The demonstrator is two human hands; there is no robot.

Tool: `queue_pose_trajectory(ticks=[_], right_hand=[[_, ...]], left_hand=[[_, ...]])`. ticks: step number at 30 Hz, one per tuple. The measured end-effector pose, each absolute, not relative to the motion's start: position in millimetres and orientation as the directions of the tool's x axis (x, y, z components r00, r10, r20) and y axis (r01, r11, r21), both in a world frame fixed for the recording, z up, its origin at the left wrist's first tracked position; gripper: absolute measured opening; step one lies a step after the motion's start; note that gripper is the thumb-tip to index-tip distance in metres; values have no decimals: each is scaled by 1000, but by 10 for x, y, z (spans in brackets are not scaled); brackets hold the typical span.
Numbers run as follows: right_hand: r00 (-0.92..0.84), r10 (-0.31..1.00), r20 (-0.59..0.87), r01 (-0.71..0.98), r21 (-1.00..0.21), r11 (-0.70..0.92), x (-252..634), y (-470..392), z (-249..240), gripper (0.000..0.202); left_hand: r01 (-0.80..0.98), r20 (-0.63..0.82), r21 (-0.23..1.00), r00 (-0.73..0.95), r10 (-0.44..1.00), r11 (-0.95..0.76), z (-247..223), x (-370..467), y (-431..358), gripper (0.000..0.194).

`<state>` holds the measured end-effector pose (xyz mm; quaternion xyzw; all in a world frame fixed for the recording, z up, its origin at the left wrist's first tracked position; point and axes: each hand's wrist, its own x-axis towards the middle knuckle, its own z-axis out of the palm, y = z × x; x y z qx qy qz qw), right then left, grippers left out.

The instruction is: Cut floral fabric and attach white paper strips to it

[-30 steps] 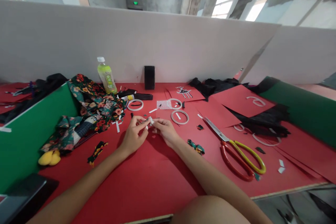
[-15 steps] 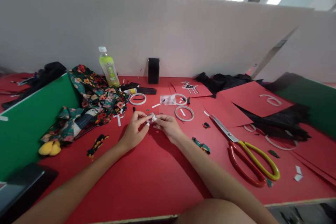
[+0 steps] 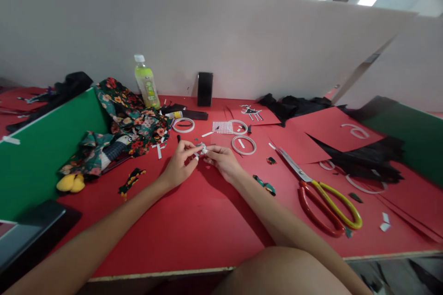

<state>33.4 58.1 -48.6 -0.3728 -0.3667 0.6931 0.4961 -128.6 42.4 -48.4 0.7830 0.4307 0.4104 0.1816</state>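
Observation:
Above the middle of the red table [image 3: 180, 235], my left hand [image 3: 180, 163] and my right hand [image 3: 223, 161] meet fingertip to fingertip. Pinched between them is a small crumpled white piece [image 3: 203, 148], perhaps paper or tape backing; its exact kind is too small to tell. Both hands are closed on it. Just beyond the fingers lie a sheet of small white beads [image 3: 222, 127] and rolls of white tape [image 3: 244, 145]. Right of my right forearm is a small patterned fabric bow [image 3: 264, 185]. A yellow-and-black fabric strip [image 3: 131, 182] lies left of my left forearm.
Large scissors [image 3: 311, 189] with red and yellow handles lie on the right, near red sheets [image 3: 335, 124] and black cloth [image 3: 367, 166]. Floral fabric [image 3: 138, 124] and a green drink bottle [image 3: 147, 84] stand left. A black phone-like slab [image 3: 205, 89] leans on the back partition.
The view has shifted slightly, moving the table contents a little in the picture. My hands keep pinching the white piece, with only small finger movement.

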Motion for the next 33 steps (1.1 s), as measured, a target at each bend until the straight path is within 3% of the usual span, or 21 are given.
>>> queue_pose_trajectory(ticks=[7, 14, 23, 33], right_hand=[[-202, 970, -133, -409, -889, -207, 316, 584, -516, 23], [-185, 974, -130, -427, -882, -198, 305, 546, -453, 18], [-254, 957, -142, -373, -898, -232, 303, 546, -433, 14], [-273, 951, -147, -357, -902, -242, 309, 523, -414, 12]], left_hand=[[521, 495, 616, 327, 805, -591, -482, -1279, 417, 39], [567, 559, 485, 384, 735, -665, -486, -1260, 373, 42], [653, 707, 341, 296, 642, -677, -478, -1267, 373, 34], [631, 708, 337, 320, 630, -699, -475, -1311, 401, 32]])
